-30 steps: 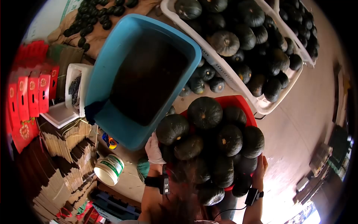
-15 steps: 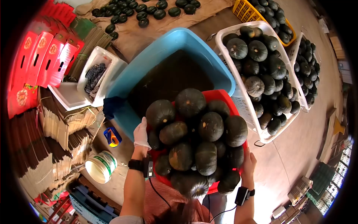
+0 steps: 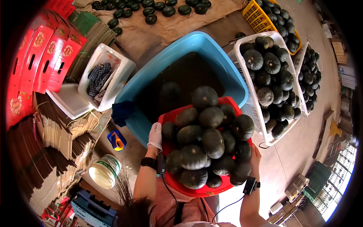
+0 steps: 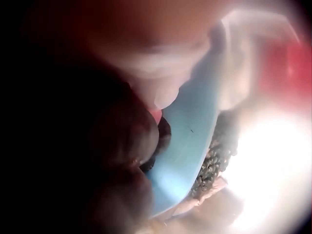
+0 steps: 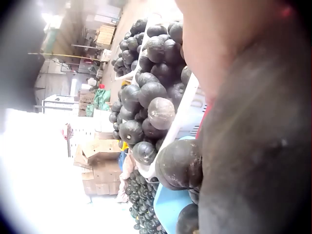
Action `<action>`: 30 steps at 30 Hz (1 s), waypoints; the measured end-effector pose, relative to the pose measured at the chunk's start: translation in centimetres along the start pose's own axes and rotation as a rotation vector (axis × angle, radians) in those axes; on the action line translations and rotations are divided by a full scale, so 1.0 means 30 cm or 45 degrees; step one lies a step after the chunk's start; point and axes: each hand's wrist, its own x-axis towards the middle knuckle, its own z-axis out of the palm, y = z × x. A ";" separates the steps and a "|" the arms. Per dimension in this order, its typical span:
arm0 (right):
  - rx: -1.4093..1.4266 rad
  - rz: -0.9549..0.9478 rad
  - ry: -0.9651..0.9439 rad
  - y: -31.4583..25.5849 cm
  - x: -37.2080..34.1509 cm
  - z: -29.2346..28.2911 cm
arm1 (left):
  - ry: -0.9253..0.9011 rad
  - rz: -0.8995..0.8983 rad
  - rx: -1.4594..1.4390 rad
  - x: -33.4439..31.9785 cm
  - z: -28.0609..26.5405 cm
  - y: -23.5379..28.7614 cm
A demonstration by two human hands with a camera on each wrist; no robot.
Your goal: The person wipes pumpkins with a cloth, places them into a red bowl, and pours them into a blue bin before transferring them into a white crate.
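A red basin (image 3: 206, 192) piled with dark green pumpkins (image 3: 213, 143) tilts over the near rim of a large blue tub (image 3: 235, 78). At its left side my gloved left hand (image 3: 155, 137) grips the basin; the bare right hand (image 3: 255, 158) holds the opposite side, its fingers partly hidden. A blurred pumpkin (image 3: 170, 90) shows inside the tub, beyond the basin. In the left wrist view, gloved fingers (image 4: 166, 97) lie at a bit of red basin (image 4: 156, 115). Close pumpkins (image 5: 179, 165) fill the near side of the right wrist view.
Crates of pumpkins stand right of the tub, white (image 3: 254, 111) and yellow (image 3: 261, 20). Left are an open foam box (image 3: 123, 70), a bucket (image 3: 103, 176), a blue-and-orange object (image 3: 116, 140), red boxes (image 3: 39, 56) and stacked cardboard. Small dark fruit (image 3: 168, 11) lies on cloth behind.
The red basin has moved forward over the tub with both hands on it and tilted away. Pumpkins have shifted forward in the pile, and one now shows in the tub. The head view has turned.
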 end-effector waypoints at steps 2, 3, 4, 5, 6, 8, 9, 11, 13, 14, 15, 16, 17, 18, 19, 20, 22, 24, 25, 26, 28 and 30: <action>-0.001 -0.002 -0.009 -0.005 0.005 0.004 | -0.003 0.040 0.059 -0.029 -0.004 -0.008; -0.004 -0.005 -0.014 -0.003 0.003 0.003 | 0.054 0.075 0.034 -0.045 -0.009 -0.011; 0.002 0.003 -0.006 -0.002 0.004 0.004 | 0.108 0.108 0.007 -0.064 -0.011 -0.016; 0.028 -0.005 -0.015 -0.002 0.008 0.009 | 0.098 0.108 0.014 -0.087 -0.012 -0.021; 0.055 -0.016 -0.025 0.003 0.010 0.010 | 0.103 0.177 0.085 -0.109 -0.015 -0.028; 0.058 -0.029 -0.029 0.008 0.009 0.013 | 0.101 0.330 0.271 -0.131 -0.024 -0.026; 0.053 -0.039 -0.038 0.018 0.007 0.013 | 0.101 0.338 0.275 -0.151 -0.017 -0.004; 0.070 -0.066 -0.025 0.034 0.017 0.015 | 0.114 0.175 0.273 -0.183 0.005 0.041; -0.059 0.002 -0.001 0.050 0.024 0.009 | 0.114 0.186 0.214 -0.179 -0.017 0.007; -0.050 0.006 -0.002 0.061 0.025 0.014 | 0.111 0.188 0.154 -0.186 -0.036 -0.016; -0.053 0.020 0.012 0.073 0.033 0.021 | 0.109 0.194 0.161 -0.217 -0.046 -0.016; -0.055 0.032 0.028 0.069 0.035 0.020 | 0.106 0.157 -0.033 -0.256 -0.056 -0.015; -0.046 0.029 0.034 0.064 0.035 0.019 | 0.098 0.121 -0.229 -0.291 -0.062 -0.012; -0.070 0.047 0.036 0.046 0.025 0.025 | 0.092 0.131 -0.227 -0.307 -0.077 -0.033; -0.095 0.065 0.038 0.031 0.020 0.023 | 0.084 0.108 -0.235 -0.308 -0.100 -0.075; -0.104 0.037 0.058 0.053 0.029 0.026 | 0.077 0.088 -0.243 -0.302 -0.121 -0.116; -0.137 0.055 0.073 0.038 0.022 0.024 | 0.052 0.065 -0.293 -0.344 -0.111 -0.100; -0.173 0.078 0.084 0.031 0.016 0.024 | 0.096 -0.008 -0.305 -0.411 -0.068 -0.067; -0.205 0.037 0.095 0.032 0.016 0.025 | 0.148 -0.090 -0.323 -0.434 -0.061 -0.057; -0.238 -0.005 0.104 0.033 0.018 0.027 | 0.120 -0.038 -0.370 -0.363 -0.128 -0.201; -0.224 0.010 0.110 0.030 0.017 0.027 | 0.152 -0.101 -0.401 -0.362 -0.124 -0.247; -0.210 0.015 0.113 0.025 0.011 0.035 | 0.192 -0.144 -0.378 -0.346 -0.124 -0.246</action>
